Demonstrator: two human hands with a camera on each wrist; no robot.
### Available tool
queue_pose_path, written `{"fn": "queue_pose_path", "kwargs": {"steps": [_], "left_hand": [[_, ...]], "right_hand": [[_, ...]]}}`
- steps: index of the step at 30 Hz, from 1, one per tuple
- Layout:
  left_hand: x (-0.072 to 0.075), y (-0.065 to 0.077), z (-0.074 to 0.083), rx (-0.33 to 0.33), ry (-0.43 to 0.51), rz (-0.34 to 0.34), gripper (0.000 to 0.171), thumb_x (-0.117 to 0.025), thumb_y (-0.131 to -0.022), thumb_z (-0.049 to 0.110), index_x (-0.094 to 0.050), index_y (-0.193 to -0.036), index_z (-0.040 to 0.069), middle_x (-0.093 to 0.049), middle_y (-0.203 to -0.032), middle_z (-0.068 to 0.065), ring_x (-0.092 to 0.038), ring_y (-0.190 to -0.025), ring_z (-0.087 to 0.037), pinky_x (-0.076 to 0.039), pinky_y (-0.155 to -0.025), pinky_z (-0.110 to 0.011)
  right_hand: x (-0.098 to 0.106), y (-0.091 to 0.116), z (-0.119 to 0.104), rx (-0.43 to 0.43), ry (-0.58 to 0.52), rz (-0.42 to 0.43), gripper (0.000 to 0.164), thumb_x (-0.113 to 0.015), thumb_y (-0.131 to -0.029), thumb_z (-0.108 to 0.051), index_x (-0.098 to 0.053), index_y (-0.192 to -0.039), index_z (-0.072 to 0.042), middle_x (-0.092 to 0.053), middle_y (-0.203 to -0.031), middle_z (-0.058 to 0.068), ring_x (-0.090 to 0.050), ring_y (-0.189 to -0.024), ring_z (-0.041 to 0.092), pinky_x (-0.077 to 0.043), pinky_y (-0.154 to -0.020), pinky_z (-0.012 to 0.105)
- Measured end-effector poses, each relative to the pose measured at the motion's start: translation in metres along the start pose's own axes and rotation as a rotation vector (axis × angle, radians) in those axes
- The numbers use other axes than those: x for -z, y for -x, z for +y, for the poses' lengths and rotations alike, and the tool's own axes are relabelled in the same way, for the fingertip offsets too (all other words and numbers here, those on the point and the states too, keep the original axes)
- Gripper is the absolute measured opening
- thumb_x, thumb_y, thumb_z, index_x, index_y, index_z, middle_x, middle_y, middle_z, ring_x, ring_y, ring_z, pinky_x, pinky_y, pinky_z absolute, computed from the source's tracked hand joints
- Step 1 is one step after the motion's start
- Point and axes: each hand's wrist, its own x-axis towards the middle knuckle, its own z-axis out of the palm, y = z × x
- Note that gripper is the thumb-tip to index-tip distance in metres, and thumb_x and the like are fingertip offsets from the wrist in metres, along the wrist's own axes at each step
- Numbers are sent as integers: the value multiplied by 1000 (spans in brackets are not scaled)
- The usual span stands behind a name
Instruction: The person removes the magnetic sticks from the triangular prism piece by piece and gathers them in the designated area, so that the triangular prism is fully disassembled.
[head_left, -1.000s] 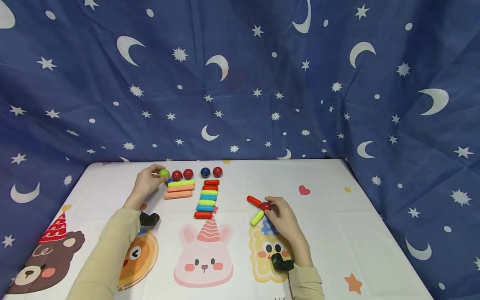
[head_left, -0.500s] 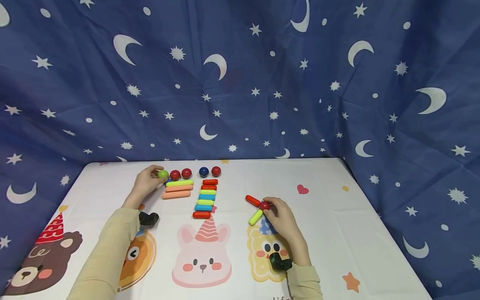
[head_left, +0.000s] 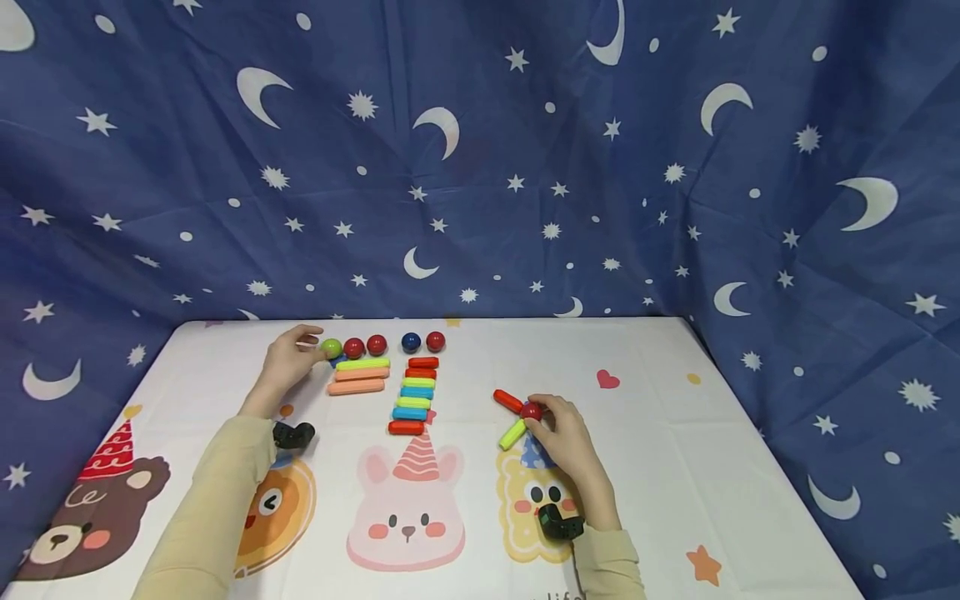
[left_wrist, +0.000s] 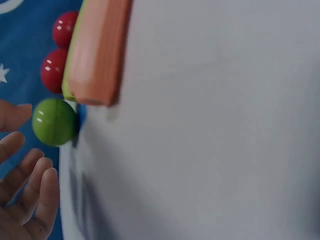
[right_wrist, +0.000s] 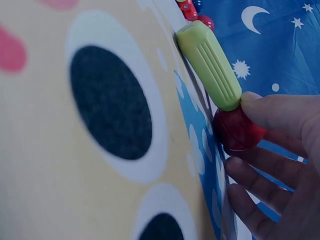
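My left hand is at the back left of the table, fingers spread beside a green ball. In the left wrist view a gap shows between those fingers and the green ball. A blue piece lies partly hidden by the ball. On the right, my right hand holds a red ball between thumb and fingers. A red rod and a yellow-green rod meet at that ball. The right wrist view shows the thumb by the yellow-green rod's end.
Two red balls sit right of the green one, then a blue ball and another red ball. Longer rods lie below them, beside a column of several short rods. A blue curtain rises behind the table.
My left hand has let go of the green ball and drawn slightly left, its fingers opening. The right hand keeps its hold on the red ball, almost unmoved.
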Motion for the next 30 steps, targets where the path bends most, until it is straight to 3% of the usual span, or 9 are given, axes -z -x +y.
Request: {"fn": "queue_pose_path", "kwargs": {"steps": [6, 9, 12, 17, 21, 26, 30], "left_hand": [[-1, 16, 27, -87, 55, 99, 43, -62, -89, 10, -53, -130, -1, -56, -122, -27, -57, -108, -41, -48, -87, -50], [-8, 25, 47, -123, 104, 143, 40, -64, -89, 9, -56, -127, 1, -57, -120, -23, -58, -107, -39, -48, -87, -49], [-21, 36, 71, -150, 141, 142, 38, -66, -88, 10, -59, -124, 5, -60, -118, -20, -59, -105, -36, -47, -87, -43], [-56, 61, 108, -203, 233, 17, 36, -70, -85, 9, -63, -120, 8, -63, -112, -17, -64, -93, -31, -52, -75, -29], [-93, 84, 127, -248, 231, -124, 33, -72, -83, 10, -65, -116, 9, -67, -109, -13, -65, -92, -25, -53, -76, -30], [-137, 106, 136, -240, 196, -257, 30, -73, -82, 14, -67, -111, 9, -68, -104, -8, -65, -89, -20, -52, -77, -31], [-163, 119, 140, -196, 225, -276, 29, -74, -79, 13, -68, -107, 8, -67, -101, -10, -64, -88, -20, -51, -76, -28]], "right_hand": [[-2, -1, 0, -26, -23, -11, 37, -71, -86, -13, -63, -121, -9, -62, -101, 7, -52, -83, 16, -47, -73, 24], [-2, -1, -1, -36, -35, -22, 37, -72, -85, -14, -63, -121, -7, -60, -98, 7, -50, -79, 15, -43, -66, 19], [-3, 0, -2, -41, -43, -32, 36, -72, -85, -14, -64, -119, -6, -59, -96, 8, -50, -76, 14, -43, -63, 17], [-1, 2, -4, -37, -59, -40, 36, -74, -84, -15, -65, -116, -3, -60, -96, 9, -51, -73, 13, -43, -62, 17], [-1, 2, -6, -38, -75, -43, 35, -75, -82, -15, -65, -112, -1, -60, -93, 8, -50, -72, 13, -42, -61, 17], [-3, 2, -5, -54, -89, -52, 34, -75, -81, -14, -65, -111, -1, -60, -92, 8, -50, -72, 13, -42, -59, 17], [-2, 3, -2, -66, -114, -71, 35, -74, -81, -11, -65, -114, -2, -62, -98, 9, -54, -74, 13, -45, -62, 17]]}}
